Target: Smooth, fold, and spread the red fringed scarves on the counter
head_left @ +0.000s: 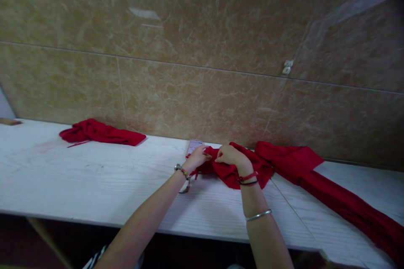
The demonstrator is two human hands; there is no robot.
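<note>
Forearms [145, 214] reach red cloth [227, 176] beneath right grip [232, 156] and touching left grip [198, 157].

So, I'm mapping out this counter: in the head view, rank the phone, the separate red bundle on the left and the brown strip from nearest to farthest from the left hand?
From the left hand:
1. Phone: right beside it, just beyond.
2. Red bundle: well off to its left.
3. Brown strip: at the picture's far left edge.

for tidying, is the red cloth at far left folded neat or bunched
Mostly bunched: the red cloth lies crumpled at its left end, though its right end looks flatter.
</note>
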